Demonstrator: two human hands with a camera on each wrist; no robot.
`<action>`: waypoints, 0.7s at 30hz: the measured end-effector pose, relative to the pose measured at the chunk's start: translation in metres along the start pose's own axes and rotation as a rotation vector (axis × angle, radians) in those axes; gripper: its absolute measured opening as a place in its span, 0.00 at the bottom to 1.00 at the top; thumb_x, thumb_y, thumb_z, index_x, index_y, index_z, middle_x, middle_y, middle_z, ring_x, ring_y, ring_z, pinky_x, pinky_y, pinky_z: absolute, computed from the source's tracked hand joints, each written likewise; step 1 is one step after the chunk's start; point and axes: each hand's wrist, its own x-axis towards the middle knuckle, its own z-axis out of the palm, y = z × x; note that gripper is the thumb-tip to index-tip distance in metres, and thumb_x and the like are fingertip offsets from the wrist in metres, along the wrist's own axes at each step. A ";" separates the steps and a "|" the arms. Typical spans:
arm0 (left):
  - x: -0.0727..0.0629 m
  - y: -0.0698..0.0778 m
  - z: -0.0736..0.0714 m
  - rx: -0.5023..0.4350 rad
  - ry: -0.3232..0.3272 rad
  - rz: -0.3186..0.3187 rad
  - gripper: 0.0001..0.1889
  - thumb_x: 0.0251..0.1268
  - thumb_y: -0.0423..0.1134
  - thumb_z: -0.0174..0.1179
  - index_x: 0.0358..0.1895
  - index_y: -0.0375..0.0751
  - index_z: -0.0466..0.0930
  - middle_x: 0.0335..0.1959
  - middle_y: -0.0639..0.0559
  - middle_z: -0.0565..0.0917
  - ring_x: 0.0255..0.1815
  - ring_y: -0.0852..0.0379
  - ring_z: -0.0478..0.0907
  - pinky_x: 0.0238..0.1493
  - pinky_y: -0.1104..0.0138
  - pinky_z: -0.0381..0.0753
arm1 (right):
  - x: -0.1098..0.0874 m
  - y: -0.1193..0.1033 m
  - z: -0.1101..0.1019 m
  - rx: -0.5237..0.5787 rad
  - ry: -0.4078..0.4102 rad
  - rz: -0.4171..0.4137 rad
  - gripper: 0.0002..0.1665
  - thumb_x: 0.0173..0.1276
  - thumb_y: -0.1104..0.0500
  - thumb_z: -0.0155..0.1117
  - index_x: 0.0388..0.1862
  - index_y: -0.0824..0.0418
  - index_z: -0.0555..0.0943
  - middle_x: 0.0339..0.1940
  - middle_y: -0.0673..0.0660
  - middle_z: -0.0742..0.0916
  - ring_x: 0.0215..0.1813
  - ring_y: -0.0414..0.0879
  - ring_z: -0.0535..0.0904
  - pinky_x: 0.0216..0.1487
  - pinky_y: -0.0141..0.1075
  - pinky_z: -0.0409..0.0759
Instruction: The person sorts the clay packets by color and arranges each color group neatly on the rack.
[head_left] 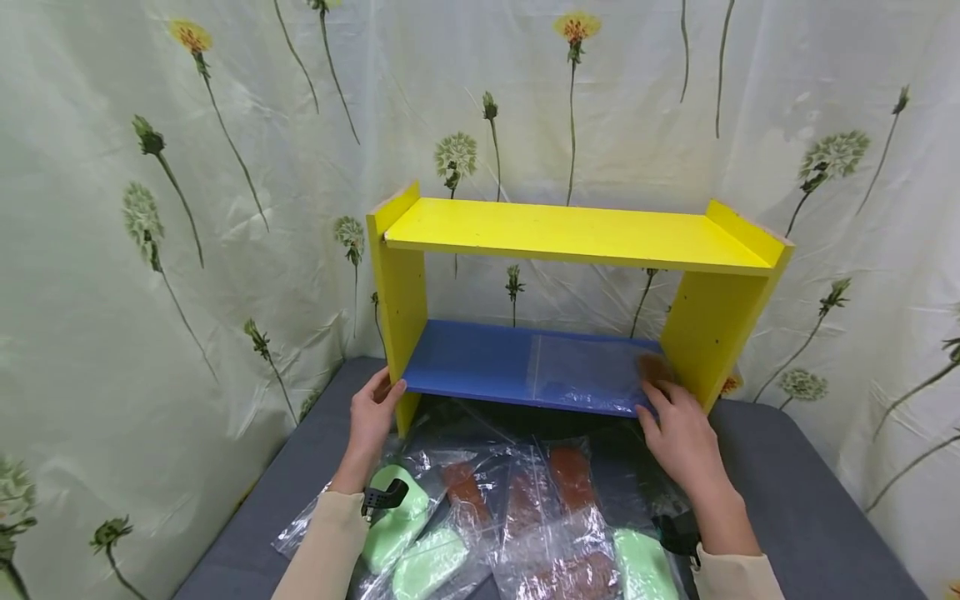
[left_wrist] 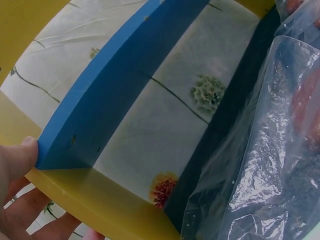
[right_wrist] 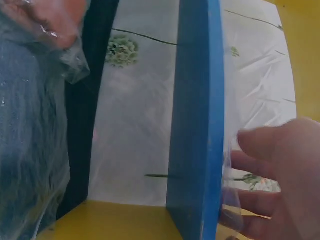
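Observation:
A small yellow shelf unit (head_left: 577,229) with a blue lower board (head_left: 472,358) stands in the head view. My left hand (head_left: 372,414) grips its left side panel, the thumb at the blue board's front corner and the fingers behind the panel, as the left wrist view shows. On the right half of the blue board lies a clear plastic bag (head_left: 577,371) with a brown item (head_left: 654,367) at its right end. My right hand (head_left: 684,433) rests on that bag's right end, fingers extended over it. The brown item's shape is partly hidden by the fingers.
Several clear bags lie before the shelf unit, some with brown pieces (head_left: 572,477), others with light green pieces (head_left: 429,562). They overlap on a dark grey table (head_left: 255,517). A flower-patterned curtain (head_left: 300,167) hangs behind and around.

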 end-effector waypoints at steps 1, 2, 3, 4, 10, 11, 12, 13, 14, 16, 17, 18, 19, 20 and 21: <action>0.000 -0.001 0.000 0.000 0.006 0.007 0.27 0.71 0.49 0.63 0.70 0.45 0.74 0.65 0.45 0.78 0.64 0.45 0.75 0.67 0.49 0.72 | 0.000 0.000 -0.001 -0.002 -0.031 0.009 0.26 0.71 0.60 0.67 0.64 0.69 0.78 0.65 0.71 0.74 0.65 0.69 0.68 0.61 0.66 0.68; 0.000 -0.001 0.001 0.004 0.008 0.014 0.28 0.71 0.49 0.63 0.70 0.45 0.74 0.65 0.44 0.78 0.64 0.45 0.75 0.67 0.49 0.72 | 0.000 0.001 -0.002 -0.001 -0.065 0.017 0.26 0.72 0.58 0.65 0.66 0.69 0.77 0.67 0.72 0.73 0.66 0.69 0.67 0.63 0.67 0.67; 0.000 -0.001 0.001 0.004 0.012 0.019 0.28 0.71 0.49 0.63 0.70 0.44 0.74 0.65 0.44 0.78 0.64 0.45 0.75 0.66 0.49 0.72 | -0.001 0.001 -0.003 -0.003 -0.097 0.021 0.27 0.74 0.56 0.64 0.67 0.69 0.76 0.69 0.73 0.71 0.68 0.70 0.65 0.64 0.67 0.65; 0.000 -0.002 0.002 0.004 0.017 0.022 0.27 0.71 0.49 0.63 0.70 0.44 0.74 0.65 0.44 0.78 0.64 0.45 0.75 0.66 0.49 0.72 | -0.001 0.002 -0.003 -0.006 -0.129 0.026 0.29 0.75 0.54 0.62 0.68 0.69 0.75 0.71 0.74 0.69 0.70 0.71 0.62 0.65 0.68 0.63; 0.001 0.000 0.003 -0.023 0.011 0.015 0.27 0.72 0.45 0.62 0.71 0.43 0.73 0.66 0.42 0.77 0.64 0.45 0.74 0.67 0.51 0.71 | -0.002 0.007 0.002 -0.040 -0.218 0.015 0.35 0.80 0.48 0.53 0.74 0.72 0.66 0.75 0.78 0.60 0.74 0.75 0.53 0.71 0.67 0.54; 0.000 0.000 0.003 -0.027 0.008 0.014 0.27 0.72 0.45 0.62 0.71 0.42 0.73 0.66 0.42 0.77 0.65 0.44 0.74 0.68 0.51 0.71 | -0.002 0.007 0.002 -0.035 -0.216 0.012 0.36 0.80 0.48 0.53 0.74 0.71 0.66 0.75 0.78 0.59 0.74 0.76 0.53 0.70 0.67 0.54; 0.001 0.000 0.003 -0.027 0.003 0.010 0.27 0.73 0.45 0.62 0.71 0.42 0.73 0.66 0.41 0.77 0.65 0.44 0.74 0.68 0.50 0.70 | -0.002 0.007 0.002 -0.024 -0.210 0.013 0.36 0.80 0.48 0.54 0.75 0.71 0.65 0.75 0.78 0.59 0.73 0.75 0.53 0.70 0.68 0.54; 0.000 0.001 0.003 -0.028 0.000 0.008 0.27 0.73 0.45 0.62 0.72 0.42 0.72 0.67 0.41 0.76 0.65 0.44 0.73 0.68 0.50 0.70 | -0.002 0.006 0.001 -0.011 -0.195 0.014 0.35 0.79 0.49 0.56 0.75 0.70 0.65 0.75 0.78 0.60 0.73 0.75 0.54 0.69 0.69 0.56; 0.000 0.001 0.003 -0.030 -0.002 0.006 0.27 0.73 0.44 0.61 0.72 0.42 0.72 0.67 0.41 0.76 0.66 0.43 0.73 0.68 0.50 0.69 | -0.002 0.005 -0.001 0.004 -0.176 0.012 0.35 0.78 0.51 0.59 0.75 0.69 0.66 0.75 0.77 0.60 0.73 0.75 0.55 0.67 0.69 0.58; 0.000 0.001 0.003 -0.029 -0.001 0.002 0.27 0.73 0.45 0.62 0.71 0.42 0.72 0.67 0.41 0.76 0.66 0.44 0.73 0.68 0.50 0.70 | -0.001 0.001 -0.005 0.043 -0.121 0.002 0.35 0.74 0.55 0.64 0.74 0.68 0.67 0.74 0.75 0.63 0.72 0.73 0.58 0.65 0.70 0.61; -0.001 0.001 0.003 -0.026 0.001 0.002 0.27 0.73 0.45 0.62 0.71 0.43 0.73 0.66 0.42 0.76 0.66 0.44 0.73 0.68 0.50 0.70 | 0.000 -0.001 -0.008 0.064 -0.087 -0.003 0.35 0.72 0.57 0.66 0.74 0.67 0.68 0.73 0.73 0.65 0.71 0.72 0.59 0.64 0.69 0.62; -0.001 0.000 0.002 -0.022 0.004 0.002 0.27 0.72 0.46 0.62 0.71 0.43 0.73 0.66 0.42 0.77 0.65 0.44 0.73 0.68 0.50 0.70 | 0.000 -0.004 -0.011 0.081 -0.055 -0.009 0.35 0.70 0.60 0.68 0.73 0.66 0.70 0.72 0.72 0.67 0.70 0.71 0.61 0.62 0.69 0.64; -0.001 0.000 0.002 -0.020 0.008 0.005 0.27 0.72 0.46 0.62 0.71 0.43 0.73 0.66 0.43 0.77 0.65 0.45 0.74 0.68 0.50 0.70 | 0.001 -0.006 -0.014 0.098 -0.023 -0.019 0.34 0.68 0.61 0.70 0.71 0.66 0.71 0.71 0.71 0.69 0.69 0.70 0.63 0.61 0.69 0.65; -0.001 -0.001 0.002 -0.017 0.012 0.008 0.27 0.72 0.47 0.62 0.70 0.43 0.74 0.66 0.43 0.77 0.65 0.45 0.74 0.68 0.50 0.71 | 0.002 -0.009 -0.016 0.116 0.003 -0.029 0.33 0.68 0.62 0.70 0.71 0.65 0.72 0.69 0.70 0.71 0.67 0.69 0.65 0.61 0.68 0.66; -0.001 -0.001 0.002 -0.014 0.015 0.012 0.27 0.72 0.47 0.62 0.70 0.43 0.74 0.65 0.44 0.78 0.65 0.45 0.74 0.67 0.49 0.71 | 0.003 -0.012 -0.019 0.134 0.023 -0.038 0.33 0.67 0.63 0.70 0.70 0.64 0.74 0.68 0.68 0.73 0.66 0.69 0.66 0.60 0.67 0.67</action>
